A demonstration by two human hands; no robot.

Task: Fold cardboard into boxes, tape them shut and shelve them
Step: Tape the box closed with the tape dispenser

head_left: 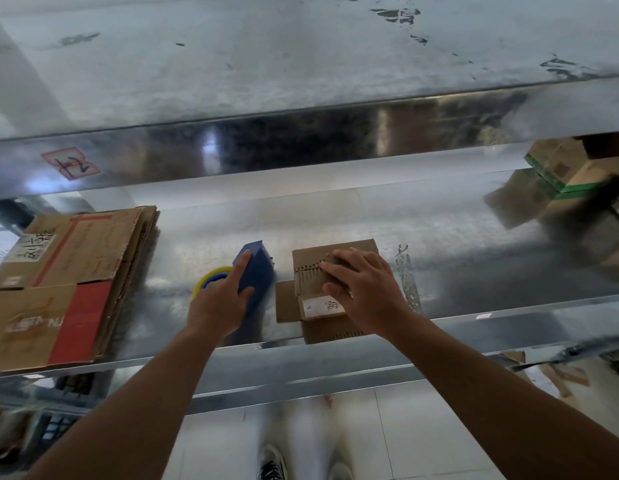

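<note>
Our right hand [363,289] lies flat, fingers spread, on the small box [310,289] at the shelf [474,265] front edge, its long axis running away from us. Just beside it, our left hand [221,299] seemingly grips the blue tape dispenser [258,268], ready for taping

- We are facing a metal shelf unit [474,237], its shiny decks running across the whole view.
- We are seeing dark scuffs on the upper deck [266,64] and a red-bordered label [71,163] on its front lip.
- We are catching a soft glare [211,138] on that lip.
- We are looking down at a pale tiled floor [387,445].
- We are noticing a dark crate [52,427] below, at left.
</note>
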